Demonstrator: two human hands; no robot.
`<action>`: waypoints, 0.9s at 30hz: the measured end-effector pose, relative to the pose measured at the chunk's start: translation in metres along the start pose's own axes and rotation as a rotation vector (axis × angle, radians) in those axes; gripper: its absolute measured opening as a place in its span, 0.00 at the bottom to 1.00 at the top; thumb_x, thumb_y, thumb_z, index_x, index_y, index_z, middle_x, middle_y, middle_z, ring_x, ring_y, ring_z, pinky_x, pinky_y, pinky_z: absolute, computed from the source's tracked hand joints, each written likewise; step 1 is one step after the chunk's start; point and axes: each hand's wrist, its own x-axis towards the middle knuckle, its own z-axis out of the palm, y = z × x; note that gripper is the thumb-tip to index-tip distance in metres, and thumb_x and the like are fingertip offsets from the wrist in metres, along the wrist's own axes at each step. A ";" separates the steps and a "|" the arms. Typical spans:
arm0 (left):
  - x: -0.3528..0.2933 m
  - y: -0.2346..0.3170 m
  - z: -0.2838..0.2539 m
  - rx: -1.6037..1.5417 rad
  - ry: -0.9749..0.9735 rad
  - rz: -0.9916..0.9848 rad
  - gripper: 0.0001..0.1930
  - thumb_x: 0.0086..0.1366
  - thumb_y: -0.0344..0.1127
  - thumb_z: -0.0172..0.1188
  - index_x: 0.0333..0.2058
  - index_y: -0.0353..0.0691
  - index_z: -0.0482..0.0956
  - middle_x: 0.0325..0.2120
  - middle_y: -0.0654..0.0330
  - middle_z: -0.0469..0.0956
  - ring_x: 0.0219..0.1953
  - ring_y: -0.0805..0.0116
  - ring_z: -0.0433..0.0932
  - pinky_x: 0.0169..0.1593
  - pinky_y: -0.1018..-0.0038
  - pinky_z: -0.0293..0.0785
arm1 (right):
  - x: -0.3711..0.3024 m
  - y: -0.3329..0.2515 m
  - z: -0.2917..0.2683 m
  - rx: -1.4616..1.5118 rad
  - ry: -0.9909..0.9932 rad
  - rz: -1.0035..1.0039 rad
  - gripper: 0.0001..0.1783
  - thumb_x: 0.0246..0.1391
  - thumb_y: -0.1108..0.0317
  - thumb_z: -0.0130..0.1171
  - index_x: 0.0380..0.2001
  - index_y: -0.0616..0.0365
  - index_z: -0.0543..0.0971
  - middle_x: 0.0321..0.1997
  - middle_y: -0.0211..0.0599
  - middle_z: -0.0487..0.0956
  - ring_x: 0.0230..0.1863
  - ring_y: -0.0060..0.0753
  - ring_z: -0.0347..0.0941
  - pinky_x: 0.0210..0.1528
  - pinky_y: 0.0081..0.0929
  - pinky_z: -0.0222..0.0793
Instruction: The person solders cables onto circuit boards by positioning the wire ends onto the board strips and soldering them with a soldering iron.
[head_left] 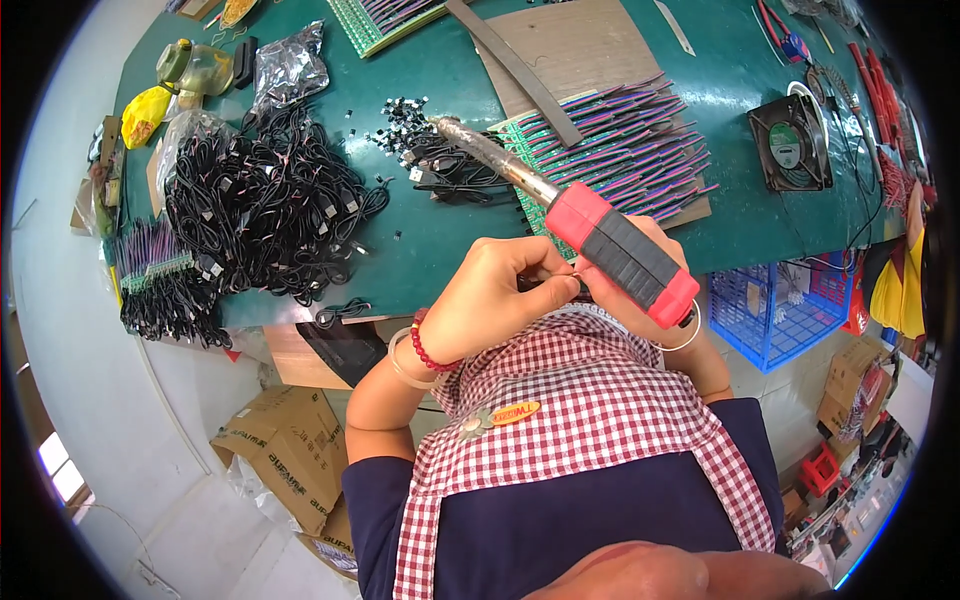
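While whitish bits (791,284) in basket (769,330) — right grip (611,297) round soldering gun (614,243), left grip (502,288) unclear

Bright, even light fills the fisheye view, which curves strongly toward black corners. A bright pane (62,468) at lower left glares white; the green tabletop (410,75) has a soft sheen. The centre looks sharp, the rim softer.

Circuit boards (548,150) between cable pile (265,200) and fan (790,145).
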 end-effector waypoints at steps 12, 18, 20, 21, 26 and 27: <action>-0.003 -0.002 0.013 0.155 0.194 0.248 0.04 0.54 0.22 0.60 0.27 0.32 0.73 0.23 0.62 0.75 0.25 0.80 0.72 0.29 0.82 0.69 | -0.015 -0.004 0.016 0.308 0.062 0.415 0.17 0.47 0.79 0.60 0.43 0.62 0.71 0.35 0.34 0.77 0.35 0.22 0.75 0.37 0.21 0.72; 0.001 -0.006 0.013 0.296 0.325 0.401 0.05 0.52 0.20 0.60 0.27 0.32 0.72 0.23 0.60 0.73 0.23 0.75 0.73 0.28 0.81 0.69 | -0.011 -0.009 0.023 0.491 0.176 0.512 0.22 0.51 0.78 0.57 0.50 0.62 0.65 0.37 0.34 0.74 0.37 0.23 0.71 0.39 0.22 0.69; 0.002 -0.009 0.012 0.397 0.382 0.442 0.06 0.52 0.20 0.60 0.27 0.32 0.72 0.22 0.60 0.73 0.23 0.75 0.73 0.28 0.81 0.70 | -0.017 -0.004 0.024 0.515 0.298 0.453 0.24 0.51 0.78 0.57 0.51 0.61 0.65 0.37 0.35 0.74 0.37 0.24 0.71 0.40 0.22 0.69; 0.002 -0.012 0.012 0.397 0.413 0.440 0.06 0.51 0.19 0.60 0.27 0.32 0.72 0.22 0.60 0.73 0.23 0.75 0.73 0.27 0.81 0.70 | -0.020 -0.005 0.020 0.477 0.255 0.436 0.24 0.50 0.79 0.58 0.51 0.61 0.65 0.38 0.36 0.73 0.39 0.25 0.70 0.42 0.23 0.69; 0.004 -0.012 0.020 0.383 0.446 0.410 0.07 0.51 0.20 0.61 0.27 0.33 0.71 0.21 0.57 0.72 0.22 0.66 0.75 0.24 0.75 0.72 | -0.022 -0.014 0.026 0.468 0.206 0.439 0.24 0.49 0.80 0.58 0.50 0.60 0.65 0.41 0.35 0.71 0.42 0.24 0.69 0.43 0.23 0.67; 0.005 -0.012 0.022 0.377 0.448 0.421 0.07 0.51 0.19 0.61 0.27 0.33 0.72 0.21 0.58 0.72 0.22 0.70 0.74 0.25 0.78 0.71 | -0.024 -0.011 0.028 0.412 0.182 0.423 0.24 0.50 0.80 0.57 0.50 0.60 0.65 0.40 0.34 0.71 0.41 0.24 0.69 0.43 0.23 0.67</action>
